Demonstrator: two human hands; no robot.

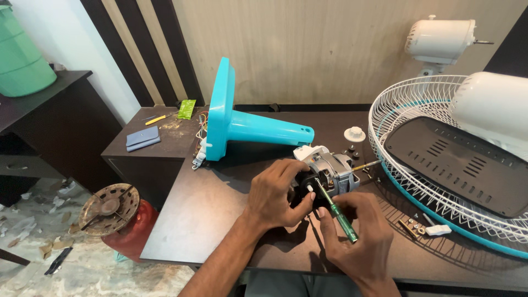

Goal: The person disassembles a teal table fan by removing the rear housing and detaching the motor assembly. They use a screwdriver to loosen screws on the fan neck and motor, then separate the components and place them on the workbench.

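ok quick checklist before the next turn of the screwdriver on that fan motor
1. Motor held steady: ok. The left hand grips the fan motor from its near side.
2. Tool gripped: ok. The right hand holds the green-handled screwdriver by its handle.
3. Tip seated in a screw: cannot tell. The tip meets the motor's black end, but the left hand's fingers hide the contact.
4. Motor resting on the table: ok, it sits on the dark top.
5. Loose small parts clear of the hands: ok, they lie to the right, by the fan guard.
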